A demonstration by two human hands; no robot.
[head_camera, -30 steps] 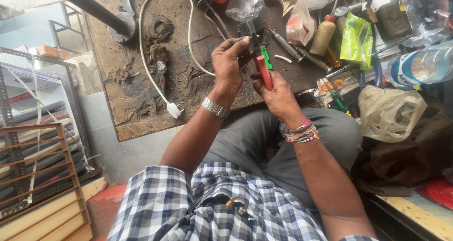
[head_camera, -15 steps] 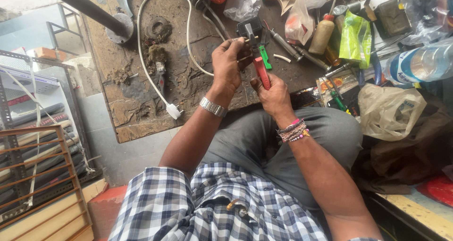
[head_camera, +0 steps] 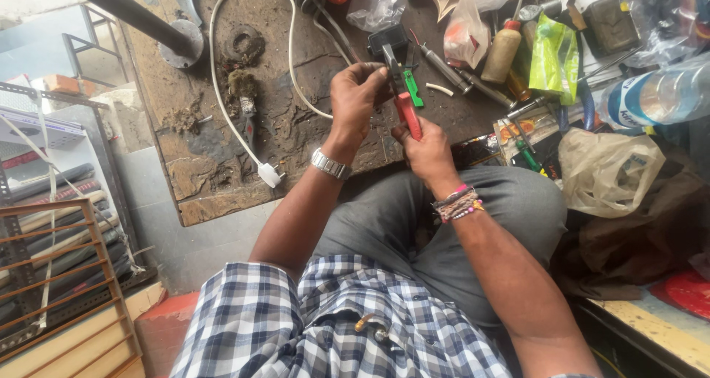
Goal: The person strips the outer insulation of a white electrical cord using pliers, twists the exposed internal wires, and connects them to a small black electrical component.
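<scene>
The right hand (head_camera: 425, 152) is wrapped tight around the red handles of the pliers (head_camera: 403, 100), just above the middle of the frame. The pliers point up toward the top of the frame, over the tabletop (head_camera: 310, 137). The left hand (head_camera: 355, 97) sits just left of the pliers' tip, with its fingers pressed together as if pinching a small part. That part is too tiny and too hidden by the fingers to name.

The work looks like it is in the middle. The pliers are at the small part, and both hands are close together on it. Nothing looks finished and put down yet. How much is left is hard to say, because the part itself cannot be seen.

A white cable (head_camera: 222, 89) with a plug lies in a loop on the left of the tabletop, apart from the hands. A green tool (head_camera: 413, 97) lies just behind the pliers. Bags, a bottle (head_camera: 658, 93) and many tools crowd the upper right, and some are cut off by the edge. The pliers' tip is partly behind the left fingers.
</scene>
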